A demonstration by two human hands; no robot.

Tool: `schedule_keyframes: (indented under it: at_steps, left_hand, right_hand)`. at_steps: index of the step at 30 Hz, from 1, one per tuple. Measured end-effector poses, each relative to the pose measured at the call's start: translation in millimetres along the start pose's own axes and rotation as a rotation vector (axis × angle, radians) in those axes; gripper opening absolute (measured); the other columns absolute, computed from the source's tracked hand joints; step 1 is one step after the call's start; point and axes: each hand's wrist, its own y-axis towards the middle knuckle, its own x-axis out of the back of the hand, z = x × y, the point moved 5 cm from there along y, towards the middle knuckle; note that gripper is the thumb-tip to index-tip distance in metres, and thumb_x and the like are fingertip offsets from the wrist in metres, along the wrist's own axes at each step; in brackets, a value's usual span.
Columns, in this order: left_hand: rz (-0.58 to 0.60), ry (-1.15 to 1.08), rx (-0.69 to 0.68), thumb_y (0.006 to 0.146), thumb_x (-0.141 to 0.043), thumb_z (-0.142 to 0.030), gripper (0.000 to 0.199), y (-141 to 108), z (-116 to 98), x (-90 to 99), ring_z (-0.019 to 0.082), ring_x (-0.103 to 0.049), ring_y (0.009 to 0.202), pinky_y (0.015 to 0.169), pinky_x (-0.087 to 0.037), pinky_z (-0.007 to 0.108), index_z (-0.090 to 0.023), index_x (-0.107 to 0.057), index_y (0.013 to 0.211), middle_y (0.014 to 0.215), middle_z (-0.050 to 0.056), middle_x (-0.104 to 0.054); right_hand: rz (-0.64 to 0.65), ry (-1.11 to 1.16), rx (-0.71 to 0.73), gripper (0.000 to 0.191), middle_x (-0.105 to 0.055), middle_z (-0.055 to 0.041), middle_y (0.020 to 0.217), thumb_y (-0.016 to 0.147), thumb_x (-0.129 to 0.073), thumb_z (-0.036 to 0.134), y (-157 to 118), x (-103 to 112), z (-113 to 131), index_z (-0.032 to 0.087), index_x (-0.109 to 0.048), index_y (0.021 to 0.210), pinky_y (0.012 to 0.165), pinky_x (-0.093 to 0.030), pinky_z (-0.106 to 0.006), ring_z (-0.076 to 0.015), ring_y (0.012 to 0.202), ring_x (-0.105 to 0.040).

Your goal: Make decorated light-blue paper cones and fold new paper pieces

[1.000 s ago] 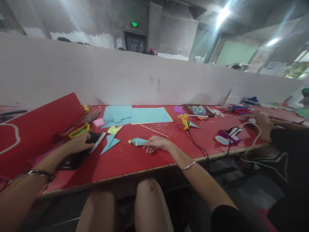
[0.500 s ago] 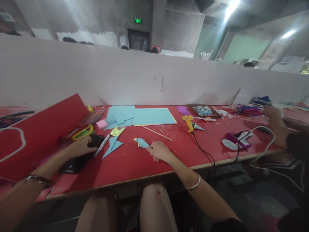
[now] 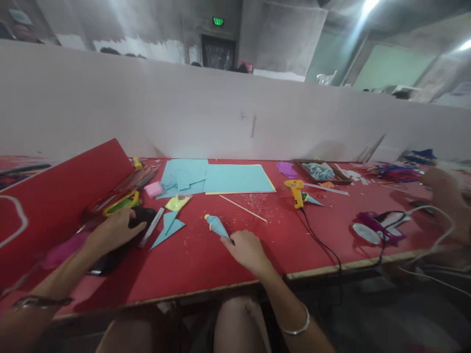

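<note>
My right hand (image 3: 247, 249) pinches the tip of a small blue paper cone (image 3: 218, 226) with yellow trim at its wide end, low over the red table. At the left, my left hand (image 3: 112, 230) rests over a black object (image 3: 142, 219), thumb apart from the fingers, and does not visibly grip it. Just right of that hand lie a white-grey strip (image 3: 152, 228) and cut blue paper pieces (image 3: 168, 229). A yellow piece (image 3: 178, 202) sits above them.
Blue sheets (image 3: 237, 178) lie at the back, with a thin stick (image 3: 243, 208) before them. A yellow glue gun (image 3: 295, 192), another blue cone (image 3: 312, 200), a tray of scraps (image 3: 322, 171) and a purple device (image 3: 382, 228) are to the right. Another person's arm (image 3: 447, 201) is at far right.
The view has shifted, so the right-side items sit further right. My right hand still holds the cone, and my left hand stays by the black object.
</note>
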Motion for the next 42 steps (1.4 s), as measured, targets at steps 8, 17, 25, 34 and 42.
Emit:
schedule_keyframes:
  at_steps: [8, 17, 25, 34, 42]
  left_hand:
    - [0.094, -0.496, -0.005, 0.065, -0.05, -0.044, 0.04, -56, -56, -17.1, 0.023, -0.057, 0.083, 0.076, -0.044, 0.034, -0.023, -0.051, 0.099, 0.09, 0.006, -0.063]
    - [0.338, -1.283, 0.005, 0.069, -0.055, -0.042, 0.064, -79, -130, -47.6, 0.019, -0.06, 0.088, 0.084, -0.046, 0.034, -0.027, -0.033, 0.127, 0.11, 0.007, -0.059]
    - [0.345, -1.295, -0.044, 0.074, -0.051, -0.042, 0.065, -77, -143, -38.7, 0.019, -0.059, 0.094, 0.089, -0.044, 0.034, -0.026, -0.027, 0.132, 0.111, 0.007, -0.06]
    - [0.345, -1.409, 0.063, 0.073, -0.053, -0.04, 0.059, -73, -144, -49.1, 0.021, -0.058, 0.098, 0.091, -0.043, 0.038, -0.028, -0.035, 0.128, 0.107, 0.005, -0.063]
    - [0.404, -1.327, -0.048, 0.073, -0.052, -0.036, 0.037, -59, -150, -38.2, 0.021, -0.059, 0.093, 0.085, -0.045, 0.037, -0.025, -0.052, 0.108, 0.102, 0.005, -0.063]
  right_hand:
    - [-0.045, 0.132, 0.02, 0.038, -0.059, -0.0036, 0.057, 0.076, -0.045, 0.053, -22, 12, -4, 0.02, -0.059, 0.065, 0.047, -0.025, -0.024, -0.014, 0.052, -0.051]
    - [-0.256, 0.672, 0.37, 0.028, -0.057, -0.0029, 0.099, 0.079, -0.05, 0.024, -18, 26, 40, 0.024, -0.053, 0.107, 0.076, -0.044, -0.023, -0.0113, 0.083, -0.055]
    - [-0.324, 0.614, 0.385, 0.02, -0.06, -0.0043, 0.088, 0.079, -0.052, 0.021, -5, 28, 41, 0.02, -0.06, 0.097, 0.075, -0.043, -0.026, -0.0138, 0.082, -0.055]
    - [-0.43, 0.593, 0.358, 0.014, -0.058, -0.0029, 0.08, 0.08, -0.05, 0.026, -4, 26, 37, 0.021, -0.061, 0.087, 0.068, -0.042, -0.024, -0.013, 0.074, -0.054]
    - [-0.477, 0.593, 0.388, 0.019, -0.061, -0.0034, 0.085, 0.081, -0.044, 0.019, 2, 55, 26, 0.019, -0.06, 0.089, 0.07, -0.044, -0.025, -0.0128, 0.077, -0.056]
